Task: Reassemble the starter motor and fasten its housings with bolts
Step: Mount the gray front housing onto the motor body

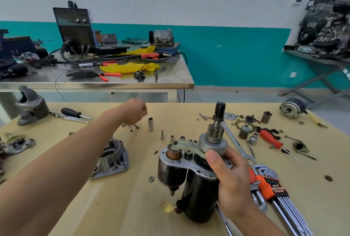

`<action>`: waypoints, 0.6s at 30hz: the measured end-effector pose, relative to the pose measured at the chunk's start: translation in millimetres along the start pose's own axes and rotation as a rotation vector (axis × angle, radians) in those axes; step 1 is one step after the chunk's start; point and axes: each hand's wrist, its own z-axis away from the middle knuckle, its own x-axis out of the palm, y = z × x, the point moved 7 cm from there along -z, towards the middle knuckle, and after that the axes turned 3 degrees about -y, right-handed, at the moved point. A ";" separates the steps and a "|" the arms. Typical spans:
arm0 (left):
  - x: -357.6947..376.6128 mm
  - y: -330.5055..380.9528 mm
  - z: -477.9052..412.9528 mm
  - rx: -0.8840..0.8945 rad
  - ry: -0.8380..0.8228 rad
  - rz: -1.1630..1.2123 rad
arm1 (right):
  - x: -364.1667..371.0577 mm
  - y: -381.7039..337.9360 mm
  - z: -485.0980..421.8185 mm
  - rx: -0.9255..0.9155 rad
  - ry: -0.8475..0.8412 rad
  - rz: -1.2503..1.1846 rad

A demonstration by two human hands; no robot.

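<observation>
Wooden bench (217,108): one starter motor (191,175), two hands (230,177) (135,111), one loose housing (111,160).

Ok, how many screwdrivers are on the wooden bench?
2: a black-handled screwdriver at the far left, beside the grey housing, and a red-handled screwdriver at the right, beyond the hex key set. Others may hide among the clutter.

The right hand (233,175) grips the starter motor (193,175) upright on the table (117,207). Left of the motor lies a housing (111,158); beyond it, the blurred left hand (135,111) hovers over small bolts (130,126).
</observation>
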 end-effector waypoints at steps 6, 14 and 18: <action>-107.3 54.4 135.1 0.294 0.337 0.820 | 7.4 -2.8 3.4 -0.040 -0.051 0.027; -59.8 113.5 237.0 0.128 0.360 0.583 | 28.1 -9.6 11.8 -0.137 -0.183 0.068; -52.1 109.1 246.2 0.093 0.354 0.585 | 34.6 -8.7 14.0 -0.152 -0.204 0.113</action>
